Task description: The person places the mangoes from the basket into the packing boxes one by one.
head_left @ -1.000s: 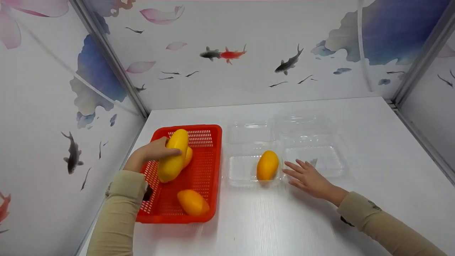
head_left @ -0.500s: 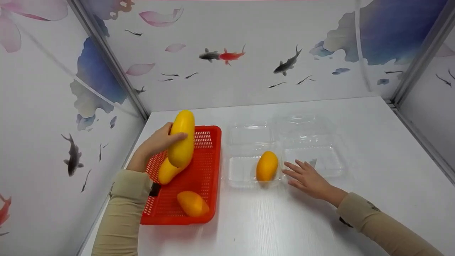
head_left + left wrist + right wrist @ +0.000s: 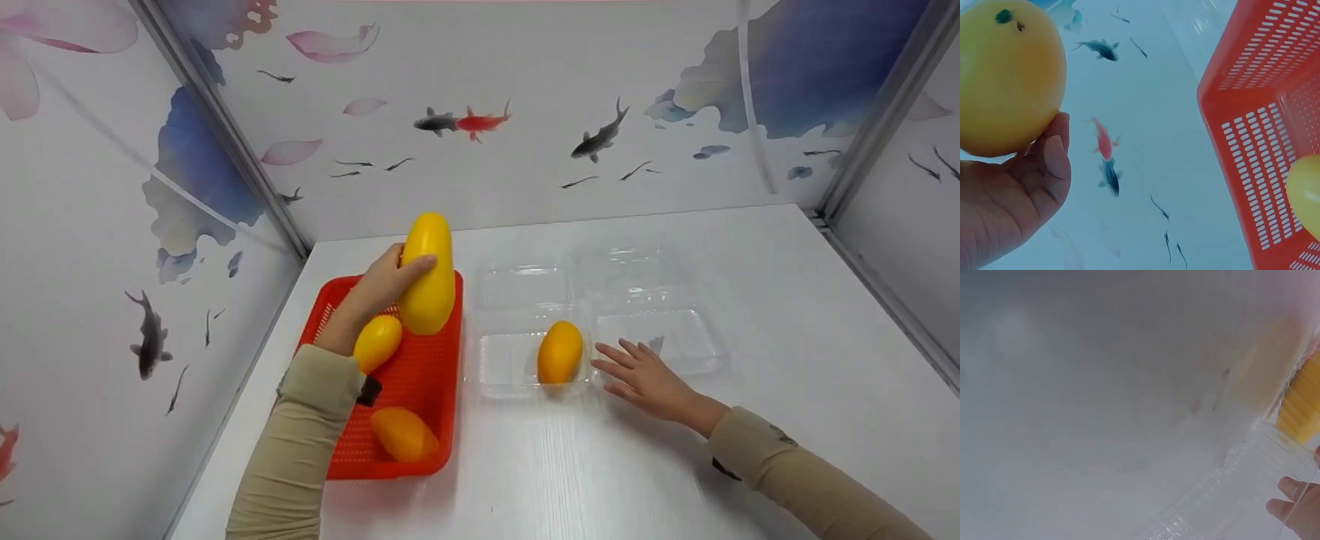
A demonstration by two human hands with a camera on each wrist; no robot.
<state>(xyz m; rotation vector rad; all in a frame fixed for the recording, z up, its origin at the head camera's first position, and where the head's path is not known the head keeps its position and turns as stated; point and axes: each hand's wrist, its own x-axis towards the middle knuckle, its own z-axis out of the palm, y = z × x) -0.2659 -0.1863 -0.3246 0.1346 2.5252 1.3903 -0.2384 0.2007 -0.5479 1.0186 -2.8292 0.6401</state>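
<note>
In the head view my left hand (image 3: 388,279) grips a long yellow mango (image 3: 427,274) and holds it up over the right rim of the red basket (image 3: 456,390). The left wrist view shows the fingers around this mango (image 3: 1010,79), with a green stem spot at its end. A second yellow mango (image 3: 379,341) and an orange-yellow mango (image 3: 403,433) lie in the basket. My right hand (image 3: 649,382) has its fingers spread at the near side of the clear plastic containers (image 3: 660,341). One more mango (image 3: 560,352) sits in the left container.
Open clear lids (image 3: 525,286) extend behind the container bottoms. Everything stands on a white table (image 3: 555,465), with patterned panels (image 3: 517,67) rising at the back and sides.
My left hand has lifted the yellow mango up from the basket and carried it to the right. The right hand has stayed in place.
</note>
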